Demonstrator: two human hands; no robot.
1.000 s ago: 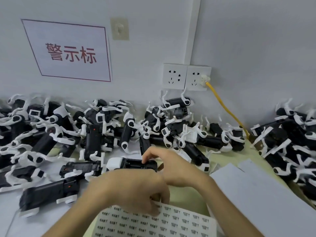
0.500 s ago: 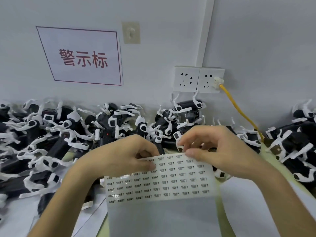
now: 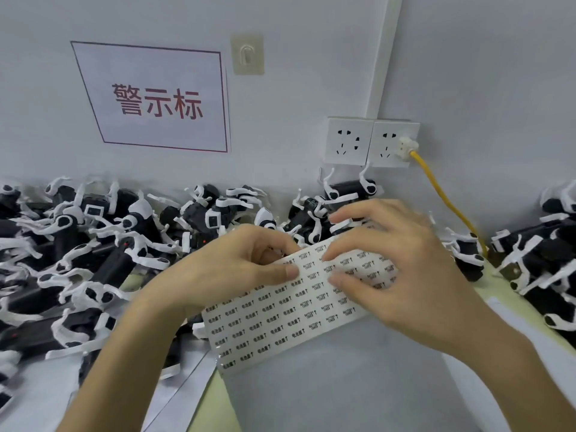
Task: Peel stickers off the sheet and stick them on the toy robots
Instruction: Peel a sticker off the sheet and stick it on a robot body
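A white sticker sheet (image 3: 280, 325) printed with rows of small black labels is held up in front of me, tilted with its right side higher. My left hand (image 3: 230, 275) grips its upper left edge, thumb on the printed face. My right hand (image 3: 392, 269) lies over the sheet's upper right part, its index finger and thumb touching the labels; the hand is blurred, so whether it pinches a sticker cannot be told. Black and white toy robots (image 3: 93, 244) lie piled along the wall behind and to the left.
More toy robots (image 3: 542, 254) are heaped at the right edge. Loose white paper sheets (image 3: 358, 394) cover the yellow-green table in front of me. On the wall are a red-lettered sign (image 3: 156, 98), two sockets (image 3: 371, 141) and a yellow cable (image 3: 442, 194).
The sheet has come up off the table and tilted, right side higher. My right hand moved from the sheet's top edge onto its upper right labels. One second ago both hands were on a robot.
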